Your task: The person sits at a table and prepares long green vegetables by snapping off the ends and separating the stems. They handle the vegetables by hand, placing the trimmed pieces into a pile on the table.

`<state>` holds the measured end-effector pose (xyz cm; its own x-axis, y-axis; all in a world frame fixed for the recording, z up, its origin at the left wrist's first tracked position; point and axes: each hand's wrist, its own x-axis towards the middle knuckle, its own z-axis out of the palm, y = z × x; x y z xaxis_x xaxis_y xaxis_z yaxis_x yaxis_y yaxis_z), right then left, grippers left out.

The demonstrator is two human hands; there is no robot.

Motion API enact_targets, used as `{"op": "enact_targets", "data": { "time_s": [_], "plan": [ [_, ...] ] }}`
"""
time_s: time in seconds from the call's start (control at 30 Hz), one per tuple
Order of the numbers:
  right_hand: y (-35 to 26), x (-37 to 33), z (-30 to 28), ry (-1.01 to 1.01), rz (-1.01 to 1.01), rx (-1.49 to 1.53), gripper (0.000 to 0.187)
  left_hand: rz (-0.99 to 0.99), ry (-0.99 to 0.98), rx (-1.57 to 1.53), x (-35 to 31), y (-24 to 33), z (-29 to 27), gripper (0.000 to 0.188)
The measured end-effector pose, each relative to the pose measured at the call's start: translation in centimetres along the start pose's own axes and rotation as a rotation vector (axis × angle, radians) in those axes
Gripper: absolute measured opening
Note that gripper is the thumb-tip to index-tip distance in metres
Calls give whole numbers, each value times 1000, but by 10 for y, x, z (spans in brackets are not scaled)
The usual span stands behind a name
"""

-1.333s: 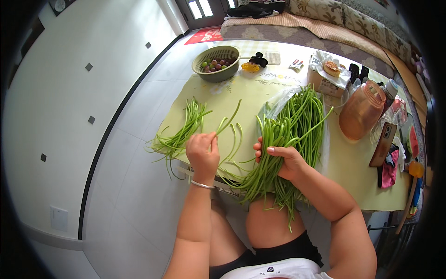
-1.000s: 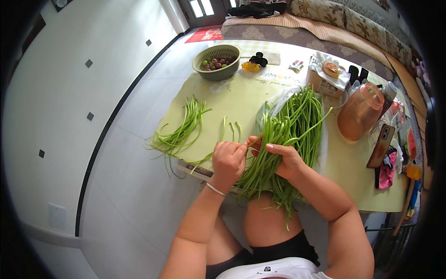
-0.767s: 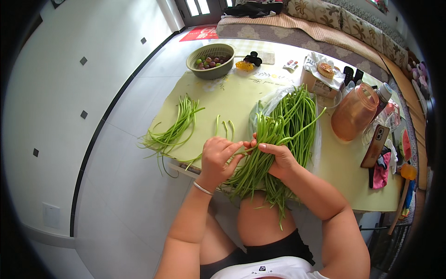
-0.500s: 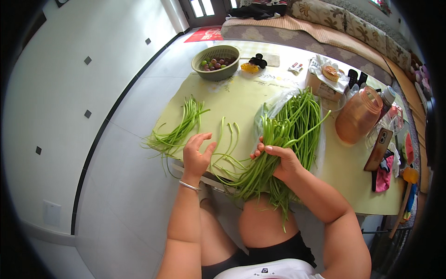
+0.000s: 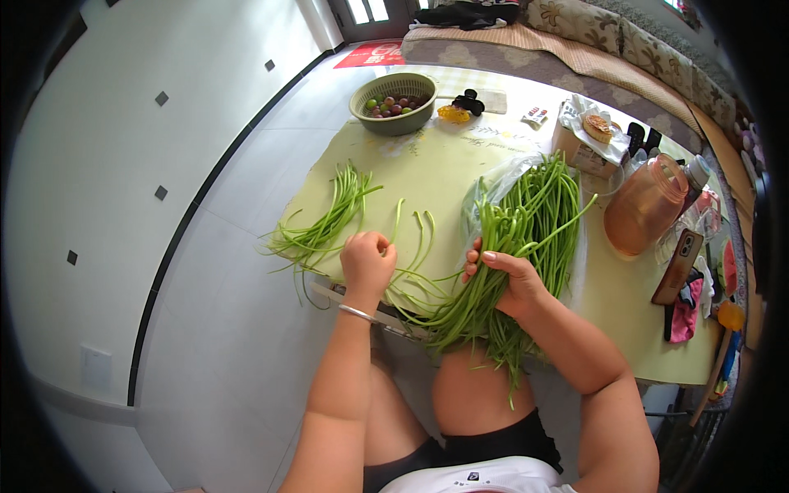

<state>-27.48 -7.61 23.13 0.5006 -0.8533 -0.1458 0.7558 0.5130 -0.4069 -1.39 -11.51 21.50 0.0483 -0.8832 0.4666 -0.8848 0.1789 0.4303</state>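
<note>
My right hand [image 5: 518, 279] is closed round a bunch of long green vegetable stems [image 5: 472, 300], thumb across the top. Their thin ends hang over the table's near edge above my thighs. More of the green stems [image 5: 546, 201] lie on a clear plastic bag [image 5: 503, 182] just beyond that hand. Left of it, my left hand [image 5: 369, 259], with a silver bangle at the wrist, has its fingers curled in; whatever may be in them is hidden. A few loose stems [image 5: 423, 238] lie beside it, and a smaller pile of stems [image 5: 333, 215] sits farther left.
On the pale yellow table [image 5: 444, 168] stand a basket of grapes [image 5: 394, 94], a black hair clip [image 5: 469, 102], a box [image 5: 585, 150] with a round pastry [image 5: 597, 127], an orange-tinted jar [image 5: 645, 205] and a phone [image 5: 678, 264]. A sofa [image 5: 567, 70] is behind.
My left hand has curled its fingers, which were spread apart before, and moved slightly right toward the loose stems. The right hand keeps its hold on the bunch. The view has shifted a little.
</note>
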Motion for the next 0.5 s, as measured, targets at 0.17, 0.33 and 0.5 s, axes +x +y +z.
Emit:
{"op": "enact_targets", "data": {
  "time_s": [0.17, 0.33, 0.5],
  "plan": [
    [-2, -2, 7, 8, 13, -82, 32, 82, 109, -331, -4, 53, -29, 8],
    [-4, -3, 4, 18, 43, -108, 37, 209, -130, -521, -17, 73, -40, 10],
    [0, -1, 10, 48, -47, -124, 38, 184, -321, -674, -19, 69, -43, 9]
  ]
}}
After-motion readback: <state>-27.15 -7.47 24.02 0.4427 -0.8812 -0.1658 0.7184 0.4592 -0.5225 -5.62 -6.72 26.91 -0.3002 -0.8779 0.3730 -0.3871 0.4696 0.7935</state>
